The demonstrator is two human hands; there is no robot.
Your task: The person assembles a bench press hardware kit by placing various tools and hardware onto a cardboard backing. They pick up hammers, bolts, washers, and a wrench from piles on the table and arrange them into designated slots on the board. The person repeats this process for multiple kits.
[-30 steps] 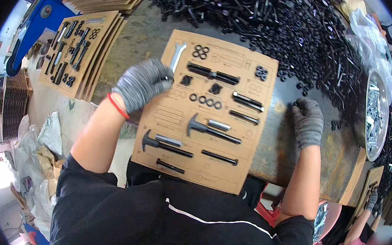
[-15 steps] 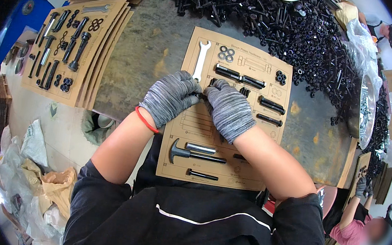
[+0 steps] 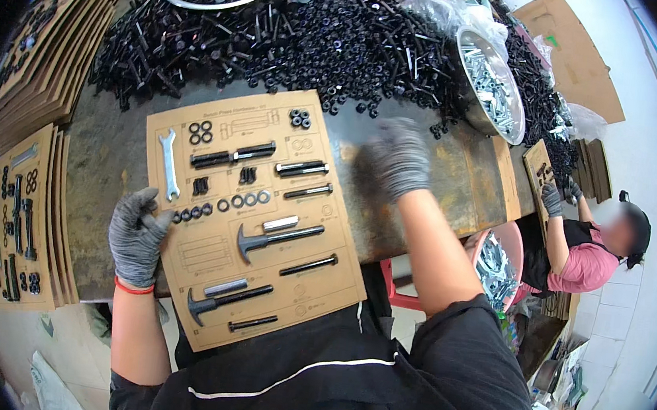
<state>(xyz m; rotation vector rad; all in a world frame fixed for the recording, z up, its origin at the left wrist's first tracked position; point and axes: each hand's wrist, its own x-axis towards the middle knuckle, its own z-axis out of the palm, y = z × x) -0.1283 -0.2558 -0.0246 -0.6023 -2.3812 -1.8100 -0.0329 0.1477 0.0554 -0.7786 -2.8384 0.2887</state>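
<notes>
A brown cardboard hardware card (image 3: 201, 272) lies tilted on the metal table. Attached to it are a silver open-end wrench (image 3: 167, 162), black bolts (image 3: 234, 153), a row of washers (image 3: 244, 199), nuts (image 3: 300, 119) and two black T-shaped pins (image 3: 231, 304). My left hand (image 3: 137, 239), in a grey glove, is at the card's left edge beside the wrench's lower end. Its thumb and forefinger are apart, with nothing visible between them. Off the card's right side, over the table, is my gloved right hand (image 3: 401, 161). Motion smears its fingers, so any held piece cannot be made out.
A large heap of black bolts and nuts (image 3: 314, 39) covers the far table. Metal bowls (image 3: 220, 5) of hardware stand around it. Stacked filled cards (image 3: 23, 213) are at the left. A co-worker (image 3: 583, 260) handles another card at the right.
My hands have parted: the right has swung away to the right of the card, the left is at its left edge. The view has shifted right, uncovering the row of nuts and washers.
</notes>
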